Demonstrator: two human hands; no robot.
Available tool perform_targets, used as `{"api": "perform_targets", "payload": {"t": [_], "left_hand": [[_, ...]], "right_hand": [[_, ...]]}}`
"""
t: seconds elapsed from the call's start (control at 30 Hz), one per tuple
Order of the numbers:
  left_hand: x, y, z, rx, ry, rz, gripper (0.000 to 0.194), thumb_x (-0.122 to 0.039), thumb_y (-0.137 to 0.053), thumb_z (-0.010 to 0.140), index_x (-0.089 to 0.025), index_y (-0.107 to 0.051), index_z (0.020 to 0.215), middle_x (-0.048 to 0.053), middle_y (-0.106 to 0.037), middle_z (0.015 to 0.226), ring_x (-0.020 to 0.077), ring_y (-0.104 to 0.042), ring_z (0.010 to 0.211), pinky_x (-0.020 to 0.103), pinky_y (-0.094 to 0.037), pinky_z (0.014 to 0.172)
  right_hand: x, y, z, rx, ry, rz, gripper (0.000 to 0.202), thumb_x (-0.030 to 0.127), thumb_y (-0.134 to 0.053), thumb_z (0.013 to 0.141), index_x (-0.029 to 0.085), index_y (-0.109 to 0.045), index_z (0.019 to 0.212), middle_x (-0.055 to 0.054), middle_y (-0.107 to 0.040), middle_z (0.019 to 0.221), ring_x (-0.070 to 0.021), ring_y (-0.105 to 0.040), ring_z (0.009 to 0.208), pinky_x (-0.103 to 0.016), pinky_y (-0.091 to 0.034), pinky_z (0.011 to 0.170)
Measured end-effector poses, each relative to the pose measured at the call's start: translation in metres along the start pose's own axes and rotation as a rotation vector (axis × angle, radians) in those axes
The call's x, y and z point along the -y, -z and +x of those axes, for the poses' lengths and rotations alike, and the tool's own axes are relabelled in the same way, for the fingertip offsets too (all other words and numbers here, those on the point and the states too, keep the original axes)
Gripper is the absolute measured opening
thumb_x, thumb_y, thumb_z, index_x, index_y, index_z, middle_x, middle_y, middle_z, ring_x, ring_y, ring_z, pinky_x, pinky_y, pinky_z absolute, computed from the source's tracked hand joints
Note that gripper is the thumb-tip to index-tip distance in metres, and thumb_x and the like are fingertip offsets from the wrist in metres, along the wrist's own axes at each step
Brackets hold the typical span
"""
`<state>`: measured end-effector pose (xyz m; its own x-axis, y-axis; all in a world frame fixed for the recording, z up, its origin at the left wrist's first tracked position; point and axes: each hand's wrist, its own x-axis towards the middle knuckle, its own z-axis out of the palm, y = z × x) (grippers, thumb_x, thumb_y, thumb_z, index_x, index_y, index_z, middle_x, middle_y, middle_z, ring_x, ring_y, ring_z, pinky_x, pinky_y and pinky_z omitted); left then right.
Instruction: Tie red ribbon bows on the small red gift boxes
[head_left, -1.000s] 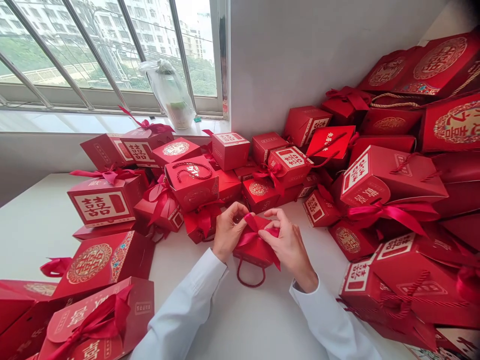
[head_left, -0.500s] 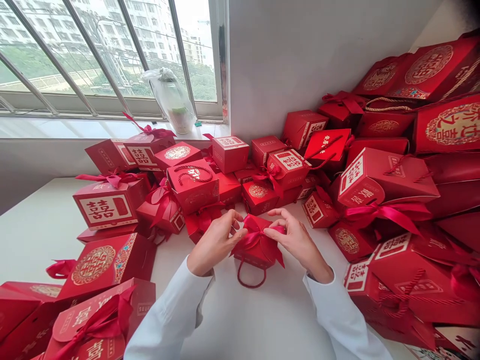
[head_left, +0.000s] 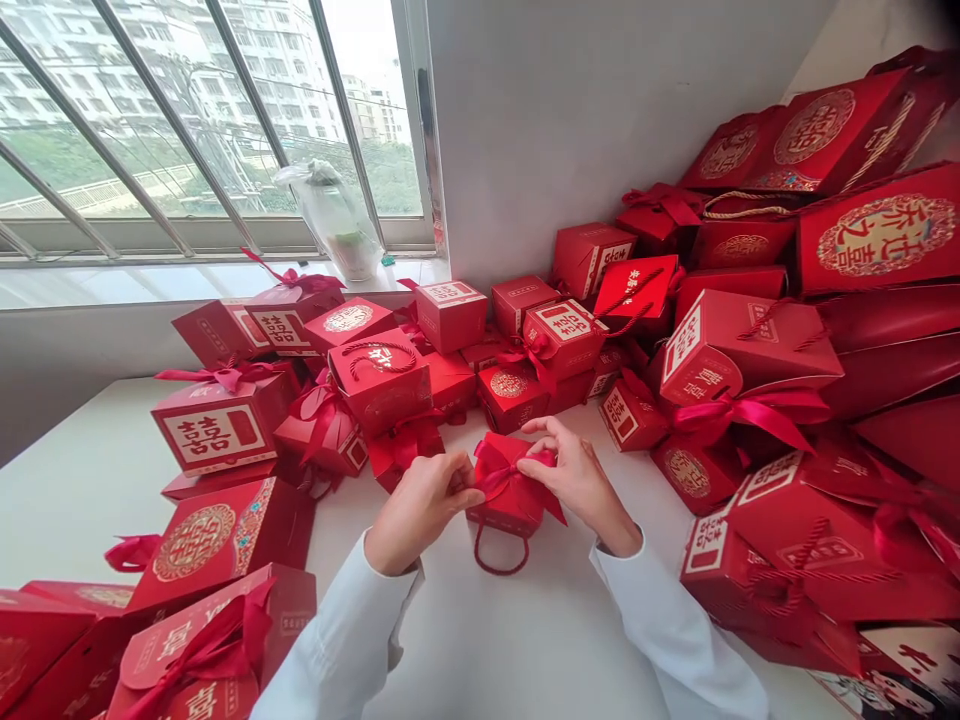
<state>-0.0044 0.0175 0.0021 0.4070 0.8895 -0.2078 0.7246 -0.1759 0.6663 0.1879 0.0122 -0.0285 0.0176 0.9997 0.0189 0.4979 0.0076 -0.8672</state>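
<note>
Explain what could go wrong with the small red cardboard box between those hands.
The shiny magenta ribbon bow might twist if the right hand tugs unevenly. The small box could slide on the white table. A red cardboard box with a rope handle, apparently stacked behind, might topple if bumped.

left fingers lowered from bow to left side of red box, bow's left loop uncovered
</note>
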Motion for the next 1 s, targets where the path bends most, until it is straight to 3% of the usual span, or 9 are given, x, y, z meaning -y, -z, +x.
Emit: {"api": "perform_targets", "payload": {"t": [0.17,0.33,0.43,0.63,1.0], "left_hand": [[0.002,0.000,-0.004,-0.025,0.009,0.050,0.021,-0.034,-0.055,0.081,-0.019,-0.048,0.068,-0.004,-0.049,0.061,0.0118,-0.040,0.057,0.023,-0.029,0.053],[-0.004,-0.011,-0.001,-0.373,-0.185,0.101,0.012,-0.031,-0.053,0.086,-0.020,-0.058,0.084,0.001,-0.056,0.081,0.0161,-0.048,0.077,0.026,-0.038,0.067],[-0.006,-0.027,0.009,-0.474,-0.323,0.120,0.010,-0.028,-0.056,0.087,-0.021,-0.064,0.085,0.003,-0.058,0.086,0.0190,-0.046,0.086,0.029,-0.042,0.075],[0.002,-0.051,0.023,-0.534,-0.421,0.134,0.010,-0.023,-0.056,0.087,-0.022,-0.066,0.083,0.004,-0.058,0.090,0.0214,-0.041,0.092,0.034,-0.045,0.080],[0.002,-0.046,0.023,-0.458,-0.325,0.156,0.010,-0.020,-0.057,0.085,-0.022,-0.064,0.078,0.005,-0.056,0.091,0.0240,-0.042,0.095,0.040,-0.042,0.083]], "right_hand": [[0.000,-0.001,0.000,0.001,-0.007,-0.006,0.030,0.023,-0.059,0.073,0.022,-0.056,0.102,0.004,-0.067,0.070,-0.0153,-0.058,0.063,-0.028,-0.039,0.065],[-0.001,0.003,-0.001,0.036,0.017,0.030,0.029,0.026,-0.056,0.075,0.021,-0.056,0.104,0.001,-0.069,0.074,-0.0173,-0.060,0.070,-0.029,-0.040,0.067],[-0.002,0.004,-0.001,0.050,0.014,0.034,0.028,0.026,-0.053,0.078,0.021,-0.055,0.106,0.001,-0.068,0.075,-0.0170,-0.059,0.069,-0.028,-0.040,0.064],[-0.005,0.002,0.000,0.055,0.009,0.026,0.030,0.023,-0.053,0.078,0.022,-0.054,0.108,0.003,-0.067,0.073,-0.0152,-0.057,0.065,-0.027,-0.038,0.060],[-0.003,-0.001,0.001,0.058,-0.005,0.082,0.030,0.023,-0.054,0.077,0.021,-0.051,0.107,0.004,-0.067,0.071,-0.0153,-0.059,0.063,-0.027,-0.041,0.061]]}}
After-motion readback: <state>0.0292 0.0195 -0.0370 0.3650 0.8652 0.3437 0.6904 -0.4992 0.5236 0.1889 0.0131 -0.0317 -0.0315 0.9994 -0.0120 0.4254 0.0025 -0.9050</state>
